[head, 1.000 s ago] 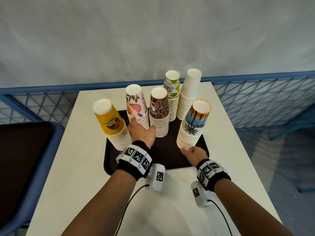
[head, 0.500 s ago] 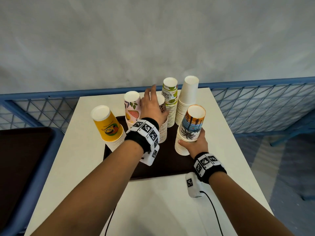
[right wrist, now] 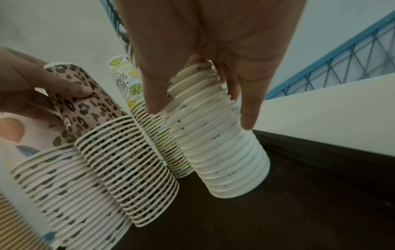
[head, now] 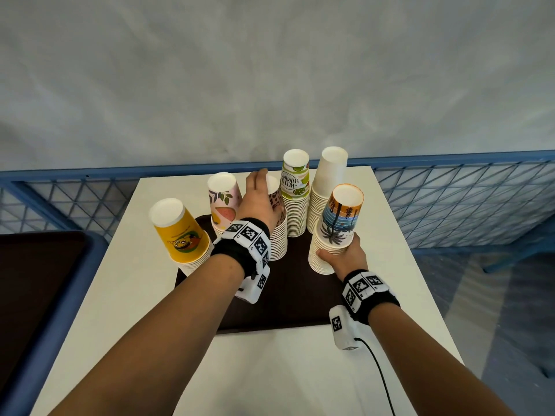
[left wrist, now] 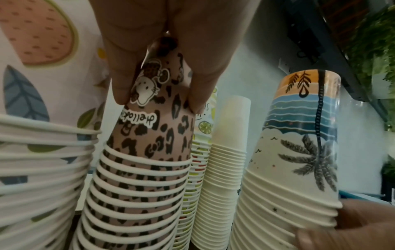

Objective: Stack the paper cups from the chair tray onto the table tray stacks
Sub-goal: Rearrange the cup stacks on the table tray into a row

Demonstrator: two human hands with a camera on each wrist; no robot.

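Several stacks of upturned paper cups stand on a dark tray [head: 294, 307] on the white table. My left hand [head: 258, 196] grips the top cup of the leopard-print stack [head: 277, 235] [left wrist: 149, 138], thumb and fingers on opposite sides. My right hand [head: 339, 253] is curled round the rims of the palm-tree stack [head: 339, 223] [right wrist: 218, 135] about halfway up. A yellow stack [head: 180, 235], a fruit-print stack [head: 223, 202], a lime-print stack [head: 295, 187] and a plain white stack [head: 329, 181] stand around them.
The blue chair with its dark tray [head: 33, 280] is at the left, and no cups show on the part in view. A blue mesh fence [head: 450, 199] runs behind the table. The table's near half [head: 270, 370] is bare white surface.
Both hands rose from the tray's base. The left went up to the leopard stack's top cup and closed on it; the right moved up the palm-tree stack and wrapped round it.
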